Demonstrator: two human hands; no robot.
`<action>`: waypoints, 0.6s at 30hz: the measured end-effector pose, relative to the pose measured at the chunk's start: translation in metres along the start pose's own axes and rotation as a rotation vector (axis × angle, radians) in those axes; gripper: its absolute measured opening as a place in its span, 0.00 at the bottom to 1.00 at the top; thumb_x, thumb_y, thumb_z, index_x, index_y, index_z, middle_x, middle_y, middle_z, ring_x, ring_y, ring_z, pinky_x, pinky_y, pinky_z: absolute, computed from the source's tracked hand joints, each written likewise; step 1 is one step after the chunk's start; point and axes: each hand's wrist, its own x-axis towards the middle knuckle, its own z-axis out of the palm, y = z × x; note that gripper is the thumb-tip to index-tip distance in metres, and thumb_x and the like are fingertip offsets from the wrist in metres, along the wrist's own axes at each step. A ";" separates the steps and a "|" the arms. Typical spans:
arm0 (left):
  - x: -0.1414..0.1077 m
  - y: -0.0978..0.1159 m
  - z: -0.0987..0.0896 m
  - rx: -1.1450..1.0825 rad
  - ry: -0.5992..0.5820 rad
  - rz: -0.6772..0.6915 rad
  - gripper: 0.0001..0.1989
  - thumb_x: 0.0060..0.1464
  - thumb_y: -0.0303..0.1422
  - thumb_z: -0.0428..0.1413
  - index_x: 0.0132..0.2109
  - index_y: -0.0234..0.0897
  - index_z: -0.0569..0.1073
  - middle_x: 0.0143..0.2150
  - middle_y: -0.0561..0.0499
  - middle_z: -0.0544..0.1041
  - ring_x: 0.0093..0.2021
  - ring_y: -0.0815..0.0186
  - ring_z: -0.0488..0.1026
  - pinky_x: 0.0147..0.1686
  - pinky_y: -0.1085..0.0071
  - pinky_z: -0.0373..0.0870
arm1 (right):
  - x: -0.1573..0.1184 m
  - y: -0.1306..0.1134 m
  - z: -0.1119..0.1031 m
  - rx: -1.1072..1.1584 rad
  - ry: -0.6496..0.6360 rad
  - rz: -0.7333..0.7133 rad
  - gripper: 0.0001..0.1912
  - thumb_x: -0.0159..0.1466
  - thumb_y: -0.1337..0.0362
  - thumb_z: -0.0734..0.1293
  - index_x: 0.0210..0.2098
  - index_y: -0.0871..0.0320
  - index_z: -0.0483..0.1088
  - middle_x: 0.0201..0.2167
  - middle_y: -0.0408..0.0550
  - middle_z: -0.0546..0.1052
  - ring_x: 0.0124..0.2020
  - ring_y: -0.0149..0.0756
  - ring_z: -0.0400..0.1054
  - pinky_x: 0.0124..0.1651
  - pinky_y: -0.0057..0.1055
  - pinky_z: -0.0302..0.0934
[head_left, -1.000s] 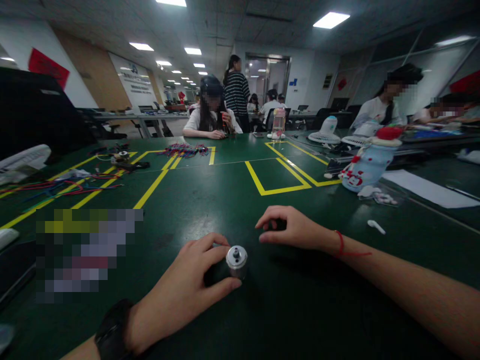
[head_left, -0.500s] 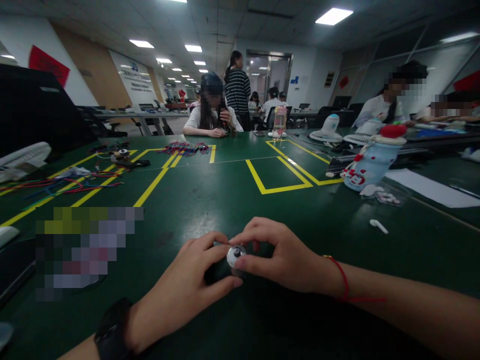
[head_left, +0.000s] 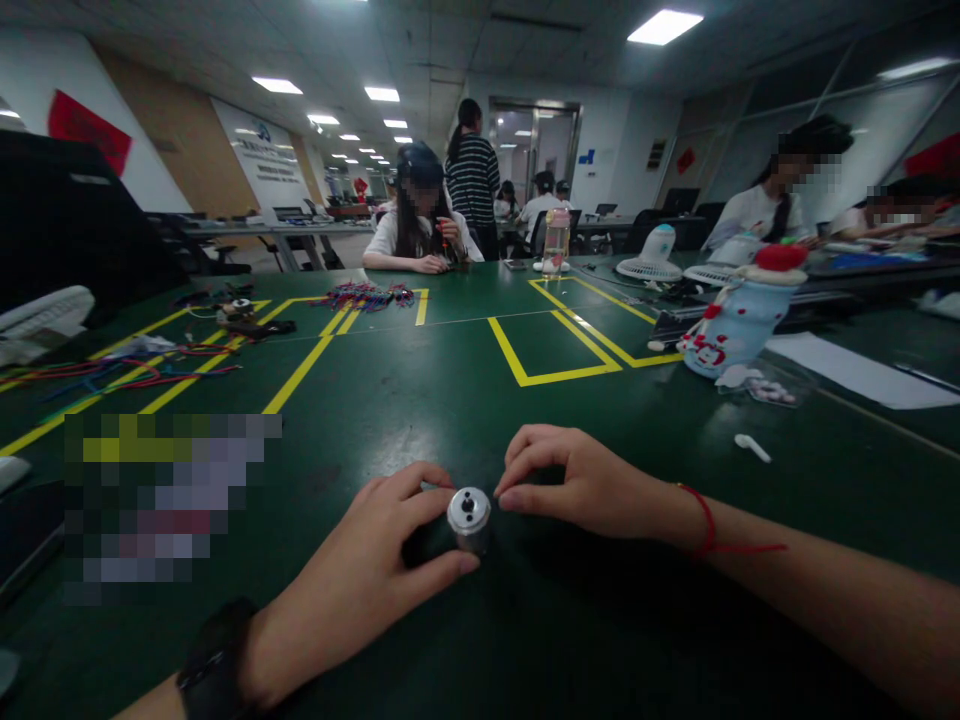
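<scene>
Our left hand (head_left: 367, 560) has its thumb and fingers curled around a small metal can (head_left: 469, 518), which stands upright on the green table (head_left: 409, 390) at the lower middle of the frame. Our right hand (head_left: 501, 492) is just beside it, thumb and pointer finger close together; we can't tell if they pinch something tiny. We see a white earbud (head_left: 752, 447) and a blue bottle (head_left: 739, 325) at the right of the frame.
</scene>
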 end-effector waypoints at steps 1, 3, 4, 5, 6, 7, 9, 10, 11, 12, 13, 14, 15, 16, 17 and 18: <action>0.001 0.000 0.001 -0.002 0.000 0.000 0.10 0.57 0.38 0.58 0.47 0.47 0.71 0.51 0.51 0.67 0.50 0.56 0.65 0.49 0.59 0.63 | -0.003 0.005 -0.003 -0.030 -0.045 -0.008 0.08 0.60 0.60 0.70 0.34 0.58 0.77 0.37 0.45 0.73 0.38 0.30 0.67 0.44 0.29 0.60; 0.003 0.000 0.005 -0.003 0.002 0.002 0.11 0.57 0.38 0.58 0.47 0.46 0.71 0.52 0.50 0.67 0.50 0.56 0.65 0.49 0.59 0.63 | -0.005 0.014 -0.007 -0.093 -0.109 -0.022 0.08 0.60 0.60 0.70 0.35 0.57 0.77 0.37 0.45 0.73 0.39 0.31 0.67 0.46 0.31 0.59; 0.004 -0.001 0.007 -0.004 -0.001 0.002 0.11 0.57 0.38 0.58 0.48 0.46 0.70 0.52 0.50 0.67 0.50 0.56 0.64 0.50 0.60 0.63 | -0.006 0.018 -0.007 -0.118 -0.129 -0.027 0.08 0.60 0.59 0.70 0.36 0.56 0.78 0.38 0.45 0.73 0.40 0.31 0.67 0.46 0.31 0.58; 0.005 -0.003 0.008 -0.005 -0.001 0.004 0.11 0.57 0.38 0.58 0.48 0.46 0.70 0.52 0.50 0.67 0.50 0.56 0.64 0.49 0.60 0.63 | -0.005 0.021 -0.007 -0.140 -0.143 -0.030 0.09 0.60 0.58 0.70 0.36 0.56 0.78 0.38 0.45 0.73 0.41 0.31 0.66 0.47 0.32 0.57; 0.006 -0.004 0.010 -0.006 -0.002 0.004 0.12 0.57 0.38 0.58 0.48 0.46 0.70 0.52 0.50 0.67 0.51 0.56 0.64 0.49 0.60 0.63 | -0.005 0.023 -0.006 -0.162 -0.152 -0.031 0.09 0.60 0.57 0.70 0.36 0.55 0.78 0.39 0.45 0.73 0.42 0.32 0.66 0.47 0.33 0.57; 0.007 -0.006 0.012 -0.006 -0.002 0.003 0.12 0.57 0.39 0.58 0.48 0.47 0.70 0.52 0.50 0.67 0.51 0.56 0.64 0.49 0.60 0.63 | -0.004 0.025 -0.005 -0.184 -0.160 -0.031 0.10 0.59 0.56 0.70 0.36 0.53 0.78 0.39 0.44 0.73 0.42 0.33 0.65 0.48 0.33 0.56; 0.008 -0.009 0.016 -0.004 0.000 0.004 0.12 0.58 0.39 0.58 0.48 0.47 0.70 0.52 0.50 0.67 0.51 0.56 0.65 0.49 0.60 0.63 | -0.005 0.029 -0.003 -0.226 -0.179 -0.034 0.10 0.59 0.54 0.70 0.36 0.51 0.78 0.40 0.44 0.72 0.43 0.34 0.64 0.48 0.35 0.55; 0.009 -0.010 0.017 -0.001 0.002 0.004 0.12 0.58 0.39 0.58 0.48 0.47 0.71 0.52 0.50 0.67 0.51 0.56 0.65 0.49 0.60 0.64 | -0.005 0.030 -0.002 -0.246 -0.188 -0.039 0.10 0.59 0.53 0.69 0.36 0.50 0.79 0.41 0.44 0.72 0.44 0.35 0.63 0.48 0.35 0.54; 0.009 -0.011 0.018 0.002 0.003 0.005 0.12 0.58 0.39 0.58 0.49 0.47 0.71 0.52 0.50 0.67 0.51 0.56 0.65 0.49 0.60 0.64 | -0.006 0.032 -0.002 -0.264 -0.196 -0.044 0.10 0.59 0.53 0.69 0.36 0.49 0.79 0.41 0.44 0.71 0.44 0.35 0.63 0.48 0.36 0.54; 0.010 -0.011 0.018 0.004 0.004 0.007 0.12 0.58 0.39 0.58 0.49 0.47 0.71 0.52 0.50 0.67 0.50 0.56 0.65 0.49 0.60 0.64 | -0.008 0.032 -0.002 -0.277 -0.201 -0.049 0.10 0.59 0.53 0.69 0.37 0.48 0.79 0.42 0.44 0.71 0.44 0.36 0.63 0.48 0.36 0.54; 0.010 -0.010 0.018 0.003 0.003 0.010 0.12 0.58 0.39 0.58 0.49 0.47 0.71 0.52 0.50 0.67 0.50 0.56 0.65 0.49 0.60 0.64 | -0.009 0.032 -0.002 -0.285 -0.204 -0.054 0.10 0.59 0.53 0.69 0.37 0.48 0.79 0.42 0.44 0.71 0.44 0.36 0.62 0.48 0.37 0.54; 0.010 -0.010 0.017 0.002 0.003 0.012 0.12 0.57 0.39 0.58 0.49 0.47 0.71 0.52 0.50 0.67 0.50 0.56 0.65 0.49 0.60 0.64 | -0.009 0.031 -0.002 -0.285 -0.205 -0.059 0.10 0.59 0.53 0.69 0.37 0.48 0.79 0.42 0.45 0.71 0.44 0.36 0.62 0.49 0.37 0.54; 0.010 -0.009 0.017 0.000 0.002 0.013 0.12 0.57 0.39 0.58 0.49 0.47 0.71 0.52 0.50 0.67 0.50 0.56 0.65 0.49 0.60 0.64 | -0.010 0.030 -0.003 -0.272 -0.206 -0.063 0.10 0.58 0.53 0.70 0.37 0.48 0.79 0.42 0.45 0.71 0.44 0.36 0.63 0.49 0.37 0.54; 0.010 -0.008 0.016 -0.002 0.002 0.013 0.13 0.57 0.39 0.58 0.49 0.46 0.71 0.52 0.50 0.67 0.50 0.56 0.65 0.49 0.60 0.64 | -0.009 0.029 -0.003 -0.240 -0.203 -0.066 0.10 0.58 0.54 0.70 0.37 0.49 0.79 0.42 0.45 0.71 0.44 0.36 0.63 0.49 0.37 0.55; 0.009 -0.008 0.015 -0.005 0.003 0.011 0.13 0.57 0.39 0.58 0.49 0.46 0.71 0.52 0.50 0.68 0.50 0.56 0.65 0.49 0.59 0.64 | -0.008 0.028 -0.004 -0.189 -0.192 -0.064 0.11 0.58 0.54 0.70 0.38 0.50 0.78 0.42 0.46 0.71 0.44 0.36 0.64 0.49 0.37 0.56; 0.008 -0.008 0.014 -0.007 0.007 0.011 0.12 0.57 0.39 0.58 0.49 0.46 0.72 0.52 0.50 0.68 0.50 0.55 0.66 0.49 0.59 0.64 | -0.007 0.028 -0.005 -0.125 -0.168 -0.053 0.12 0.59 0.55 0.70 0.39 0.52 0.78 0.41 0.46 0.72 0.43 0.35 0.65 0.48 0.36 0.57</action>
